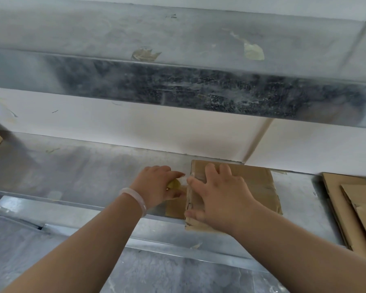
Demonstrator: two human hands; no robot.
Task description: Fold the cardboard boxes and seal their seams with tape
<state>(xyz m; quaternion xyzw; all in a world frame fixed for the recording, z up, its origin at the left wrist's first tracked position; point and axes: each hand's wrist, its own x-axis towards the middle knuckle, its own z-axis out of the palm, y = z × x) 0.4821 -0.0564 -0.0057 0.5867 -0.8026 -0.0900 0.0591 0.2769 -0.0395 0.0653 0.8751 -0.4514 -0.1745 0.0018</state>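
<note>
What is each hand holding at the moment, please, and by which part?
The left hand grips the tape roll around its rim, hiding most of it. The right hand holds nothing; it presses flat on the box.

Single wide-angle head view, forward and down, close over left hand (156, 185) and right hand (222, 195) on metal shelf (82, 166).

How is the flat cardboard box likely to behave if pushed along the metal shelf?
The cardboard box lies flat and thin, so it is probably light and somewhat bendy. The metal shelf looks smooth, so it would likely slide easily without the right hand pressing it. Its near edge overhangs the shelf, so it might tip off.
</note>
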